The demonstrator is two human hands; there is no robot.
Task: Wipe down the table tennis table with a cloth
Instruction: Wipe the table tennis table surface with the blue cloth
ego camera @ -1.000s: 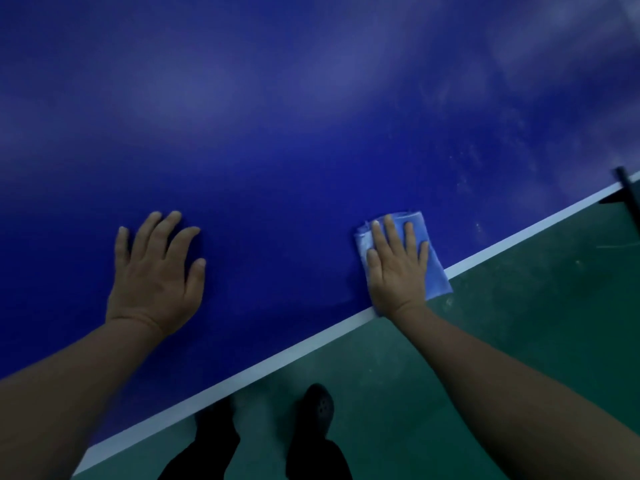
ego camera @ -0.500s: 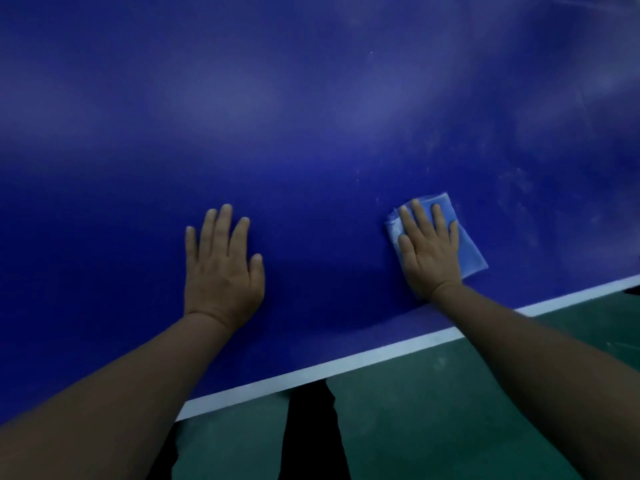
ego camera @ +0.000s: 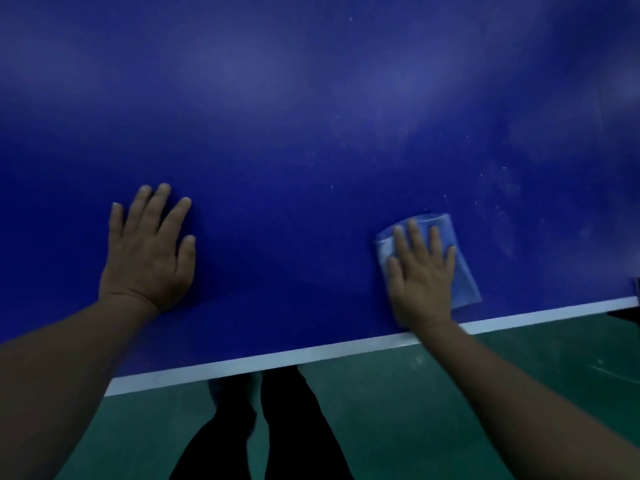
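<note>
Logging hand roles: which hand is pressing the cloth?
The right hand, fingers flat on the light blue cloth; the left hand rests on bare table.

One folded blue cloth point(ego camera: 460, 271) lies under the right hand point(ego camera: 420, 282). Two hands are in view, the left hand point(ego camera: 147, 258) resting flat, well apart from it. One blue table point(ego camera: 311, 133) lies beneath both, with one white edge line point(ego camera: 311, 355) nearer than the wrists. Two dark legs point(ego camera: 277, 427) stand below, seemingly.
</note>
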